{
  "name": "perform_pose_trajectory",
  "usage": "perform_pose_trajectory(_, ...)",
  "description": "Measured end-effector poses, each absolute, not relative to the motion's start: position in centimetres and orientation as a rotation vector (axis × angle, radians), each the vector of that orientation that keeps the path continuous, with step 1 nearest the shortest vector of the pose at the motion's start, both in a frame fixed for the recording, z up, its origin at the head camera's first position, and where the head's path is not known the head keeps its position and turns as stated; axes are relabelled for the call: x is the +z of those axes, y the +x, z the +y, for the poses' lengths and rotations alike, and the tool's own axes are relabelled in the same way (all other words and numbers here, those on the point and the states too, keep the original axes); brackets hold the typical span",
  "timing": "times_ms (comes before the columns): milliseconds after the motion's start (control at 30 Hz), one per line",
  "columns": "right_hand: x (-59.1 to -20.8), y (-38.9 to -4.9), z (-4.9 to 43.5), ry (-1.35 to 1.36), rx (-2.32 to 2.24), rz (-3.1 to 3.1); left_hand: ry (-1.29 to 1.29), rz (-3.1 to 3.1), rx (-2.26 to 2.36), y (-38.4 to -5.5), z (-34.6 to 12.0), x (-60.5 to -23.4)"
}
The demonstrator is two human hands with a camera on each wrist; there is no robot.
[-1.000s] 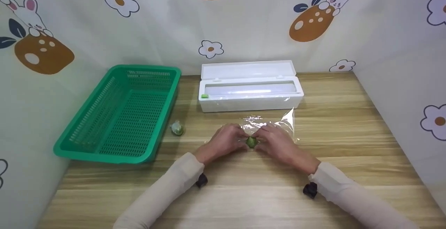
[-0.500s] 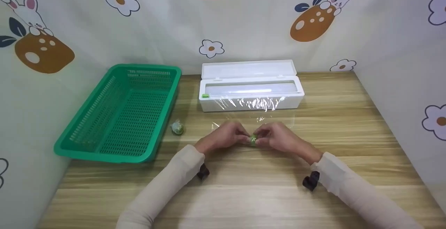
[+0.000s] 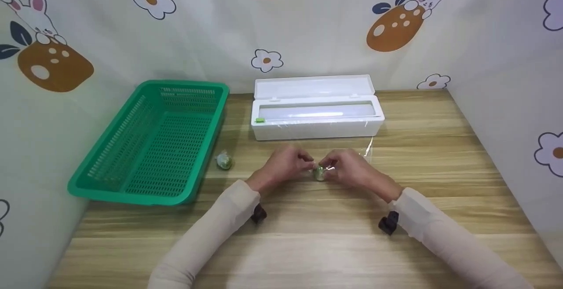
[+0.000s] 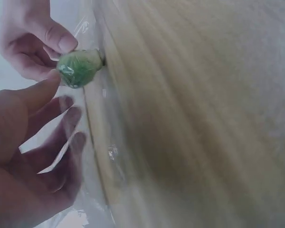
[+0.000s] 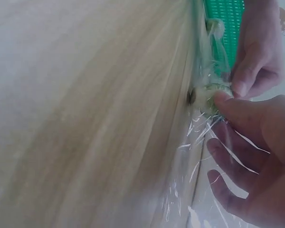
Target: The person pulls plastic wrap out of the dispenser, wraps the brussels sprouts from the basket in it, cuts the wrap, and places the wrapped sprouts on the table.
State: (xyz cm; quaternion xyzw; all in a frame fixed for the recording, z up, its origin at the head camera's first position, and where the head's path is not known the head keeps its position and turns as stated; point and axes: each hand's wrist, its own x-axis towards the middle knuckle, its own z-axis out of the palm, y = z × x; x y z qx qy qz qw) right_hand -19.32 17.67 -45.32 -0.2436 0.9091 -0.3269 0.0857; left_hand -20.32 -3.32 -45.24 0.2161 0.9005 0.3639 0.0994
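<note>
A green Brussels sprout sits between my two hands, with clear cling film over and around it. With thumb and fingers, my right hand holds the sprout from the right side. My left hand grips at its left side; in the left wrist view the thumb touches the film-covered sprout while several other fingers show through the film. The film runs from the white cling film box to the hands. To the left lies a second sprout wrapped in film.
A green plastic basket stands on the wooden table at the left. Behind the hands, the white box has its lid raised and a small green slider at its left end. A patterned cloth backs the table.
The sprout, bare-looking a second ago, is now covered by film and a little nearer the box. Both hands have moved slightly forward with it, and the film's glare has shifted.
</note>
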Motion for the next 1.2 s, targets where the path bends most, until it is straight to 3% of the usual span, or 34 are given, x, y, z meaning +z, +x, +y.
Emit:
perform_pose_trajectory(367, -44.8, -19.9, 17.8, -0.680, -0.987, 2.685, 0.951, 2.845, 0.870, -20.2, -2.5, -45.9)
perform_pose_trajectory(767, -45.4, -19.5, 17.0, -0.716, -0.713, 2.885, 0.698, 2.681, 1.028, -21.3, -2.1, -46.0)
perform_pose_trajectory(1200, -44.8, -21.5, 16.7, -0.789, -0.700, 2.816, 0.650, 2.851, 0.844, -21.6, -1.9, -46.6)
